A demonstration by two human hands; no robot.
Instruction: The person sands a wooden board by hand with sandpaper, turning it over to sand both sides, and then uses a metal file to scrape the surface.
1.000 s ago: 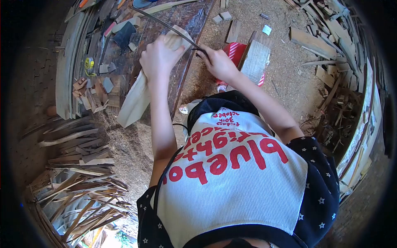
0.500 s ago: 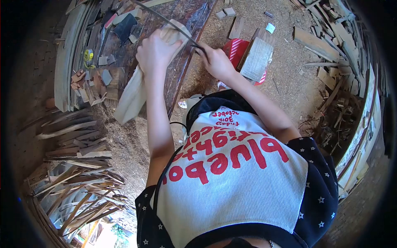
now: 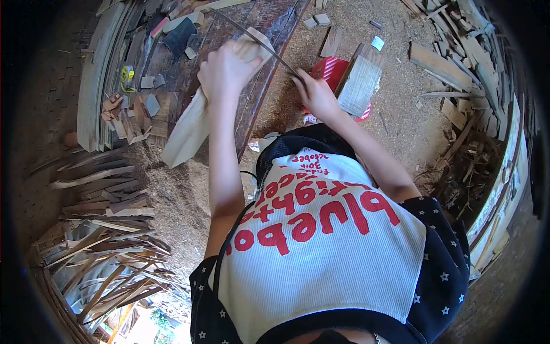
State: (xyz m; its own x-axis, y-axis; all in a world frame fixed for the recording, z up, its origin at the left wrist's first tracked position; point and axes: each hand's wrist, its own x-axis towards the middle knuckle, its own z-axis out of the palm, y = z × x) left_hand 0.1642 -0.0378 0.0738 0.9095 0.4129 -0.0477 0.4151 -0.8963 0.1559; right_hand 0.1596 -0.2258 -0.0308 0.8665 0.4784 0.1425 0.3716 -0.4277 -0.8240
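Observation:
A pale, curved wooden board (image 3: 186, 132) lies slantwise over the left side of the dark bench, its near end sticking out past the bench. My left hand (image 3: 225, 71) is clamped around this board close to its far end, thumb toward the right. Just beyond that thumb, a long, thin, dark hand tool (image 3: 252, 35), seen edge-on, crosses the board's far end. My right hand (image 3: 318, 96) is closed around the tool's near end, off the bench's right edge. Its handle is mostly hidden by my fingers.
On the dark wooden bench (image 3: 252, 109) are a yellow tape measure (image 3: 127, 74), a dark cloth-like piece (image 3: 180, 36) and small offcuts (image 3: 137, 114). A wood block (image 3: 361, 80) rests on a red-and-white box (image 3: 332, 69) at right. Scrap wood (image 3: 114, 189) is piled on both sides; sawdust covers the floor.
My right hand has moved right and slightly toward me, drawing the thin tool along across the board. My left hand keeps its hold; the whole view has shifted slightly.

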